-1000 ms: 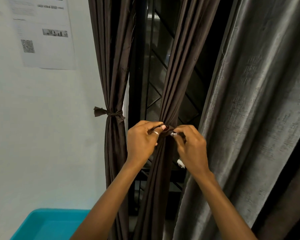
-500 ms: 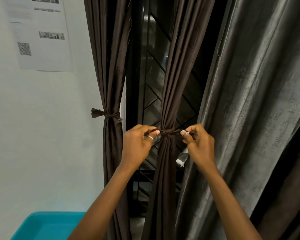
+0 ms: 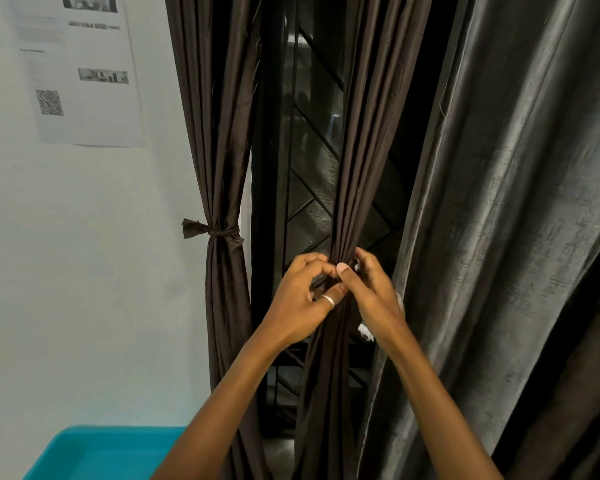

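Brown curtain (image 3: 350,188) runs between the left hand (image 3: 302,301) and right hand (image 3: 376,294), both sets of fingers clamped on it.

Both hands, left hand (image 3: 300,299) and right hand (image 3: 373,292), pinch the gathered brown curtain (image 3: 357,168).

Soft, even indoor light makes the pale wall (image 3: 84,271) at the left the brightest part, with no hard shadows. The centre is dim: the window (image 3: 312,161) is nearly black with faint grey reflections, and the folds of the brown curtain (image 3: 355,168) barely separate. The grey curtain (image 3: 516,202) at right has a dull sheen, sinking into shadow at lower right. The left hand (image 3: 302,299) and right hand (image 3: 374,296) are sharp; print on the paper (image 3: 90,112) at upper left is soft. Lines bow near the edges.
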`<move>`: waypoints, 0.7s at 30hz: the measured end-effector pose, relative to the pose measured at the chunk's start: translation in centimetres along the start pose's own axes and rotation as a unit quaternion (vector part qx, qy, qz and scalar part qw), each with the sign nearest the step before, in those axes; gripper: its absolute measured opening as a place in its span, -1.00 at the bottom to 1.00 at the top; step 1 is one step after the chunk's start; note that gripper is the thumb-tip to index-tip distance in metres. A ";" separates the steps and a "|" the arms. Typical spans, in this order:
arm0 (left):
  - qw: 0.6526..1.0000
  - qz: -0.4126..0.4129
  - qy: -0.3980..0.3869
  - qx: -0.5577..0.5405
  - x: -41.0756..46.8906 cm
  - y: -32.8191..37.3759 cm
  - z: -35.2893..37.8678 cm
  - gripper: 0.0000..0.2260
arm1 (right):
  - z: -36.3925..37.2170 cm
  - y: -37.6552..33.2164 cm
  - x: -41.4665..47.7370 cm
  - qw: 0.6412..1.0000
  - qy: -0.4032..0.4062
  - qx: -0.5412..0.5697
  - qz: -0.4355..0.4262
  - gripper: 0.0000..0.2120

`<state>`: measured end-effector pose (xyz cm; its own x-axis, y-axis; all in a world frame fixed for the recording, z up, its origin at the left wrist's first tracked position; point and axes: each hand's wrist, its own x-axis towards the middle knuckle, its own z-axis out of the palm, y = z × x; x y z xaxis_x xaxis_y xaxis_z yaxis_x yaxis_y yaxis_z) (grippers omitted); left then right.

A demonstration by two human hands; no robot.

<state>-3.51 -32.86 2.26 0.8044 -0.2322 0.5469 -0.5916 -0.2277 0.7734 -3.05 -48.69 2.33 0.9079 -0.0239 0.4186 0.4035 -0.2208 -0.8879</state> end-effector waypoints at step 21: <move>0.995 -0.078 0.065 0.011 2.9 1.0 1.8 -0.59 | -1.2 2.0 0.8 0.999 0.034 -0.012 -0.015 -0.70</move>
<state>-1.91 -35.46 4.07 0.8862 -0.0682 0.4583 -0.4584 -0.2732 0.8457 -1.66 -50.28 1.05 0.8848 -0.0836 0.4583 0.4273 -0.2463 -0.8699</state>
